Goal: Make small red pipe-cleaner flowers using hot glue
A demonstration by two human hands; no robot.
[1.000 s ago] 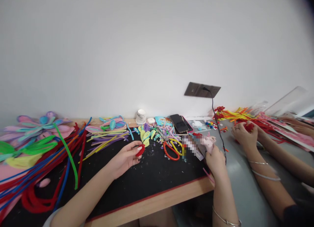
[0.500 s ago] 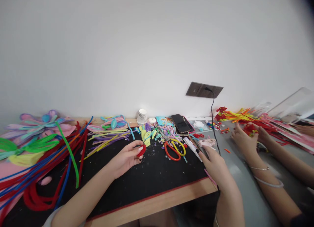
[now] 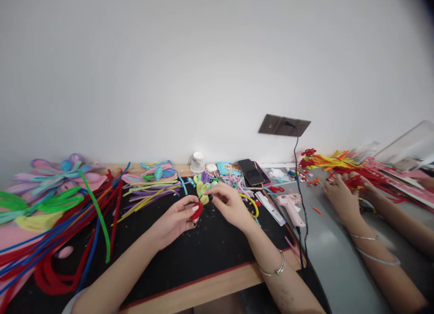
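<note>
Pinched between the fingers of my left hand is a small red fuzzy piece, held above the black mat. My right hand is just right of it, fingers bent together beside the yellow fuzzy pieces; what its fingertips grip, if anything, is too small to make out. Yellow scissor handles show partly behind my right hand. A pink glue gun lies to the right with its cord running down.
Colourful pipe cleaners cover the left side. A white cup, phones and a white strip lie toward the wall. At right, another person's hands hold something red beside yellow and red stems.
My right hand has moved left from the glue gun to beside my left hand, uncovering the gun and hiding the red scissor handle. My left hand still holds the red piece.
</note>
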